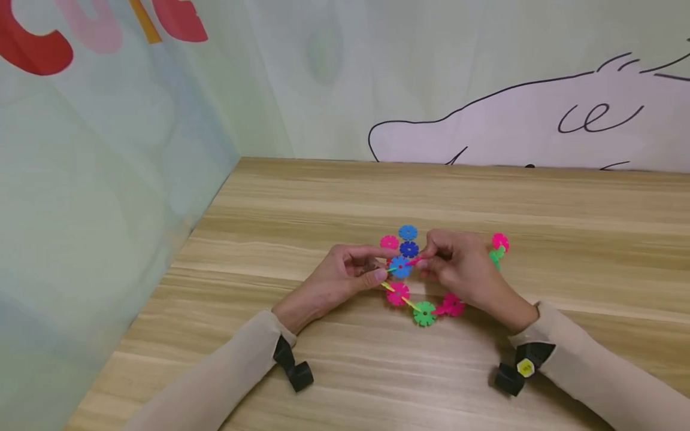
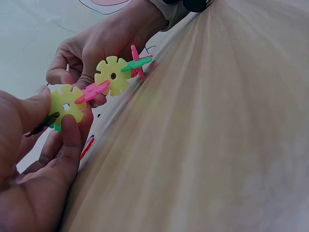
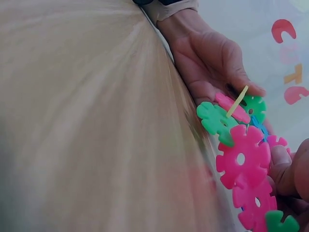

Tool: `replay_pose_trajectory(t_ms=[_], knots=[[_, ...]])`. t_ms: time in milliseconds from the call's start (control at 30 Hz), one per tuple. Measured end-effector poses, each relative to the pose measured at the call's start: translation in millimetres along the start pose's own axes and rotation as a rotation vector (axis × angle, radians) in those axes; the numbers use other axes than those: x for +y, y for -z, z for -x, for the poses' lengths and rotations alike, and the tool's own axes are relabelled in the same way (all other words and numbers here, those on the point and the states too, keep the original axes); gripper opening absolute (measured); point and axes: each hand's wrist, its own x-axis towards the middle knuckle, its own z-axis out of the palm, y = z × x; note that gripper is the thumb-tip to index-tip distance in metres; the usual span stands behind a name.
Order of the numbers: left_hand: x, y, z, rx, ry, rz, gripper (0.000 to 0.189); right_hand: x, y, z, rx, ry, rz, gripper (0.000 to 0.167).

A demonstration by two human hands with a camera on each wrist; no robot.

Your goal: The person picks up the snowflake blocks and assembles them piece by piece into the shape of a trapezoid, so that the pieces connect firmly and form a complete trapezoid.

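A chain of interlocking snowflake discs runs between the hands, including a green disc (image 1: 424, 313) and a pink disc (image 1: 398, 293) along its lower bend. My left hand (image 1: 345, 272) pinches the chain's left side between thumb and fingers; the left wrist view shows a yellow disc (image 2: 67, 104) there. A light-blue disc (image 1: 400, 266) sits between the hands, linked to the green edge of another disc. My right hand (image 1: 463, 266) pinches a pink disc (image 1: 414, 261) at the blue one's right side. Whether its slots are engaged, I cannot tell. Right fingers hide part of the chain.
Just behind the hands are a blue disc (image 1: 408, 232), a dark-blue disc (image 1: 408, 249) and a pink disc (image 1: 389, 241). Beyond the right hand shows another pink disc (image 1: 500, 241) with green ones. The wooden table (image 1: 302, 197) meets printed walls at its back and left.
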Motion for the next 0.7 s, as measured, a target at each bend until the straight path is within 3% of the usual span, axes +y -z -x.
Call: replay_pose_trajectory(t_ms=[167,433,700], knots=[[-2.0,1.7,-0.6,-0.009,-0.016,-0.008,0.036,-3.5,4.5,-1.8,-0.038,0.005,0.056,0.028],[-3.1,1.8,2.1,-0.025,-0.039,-0.052,0.035,-8.7,28.5,-15.0,-0.281,-0.132,0.069,0.007],[-0.8,2.6,0.5,-0.040,-0.038,-0.093,0.034,2.5,43.7,-46.0,-0.305,-0.180,0.152,0.017]])
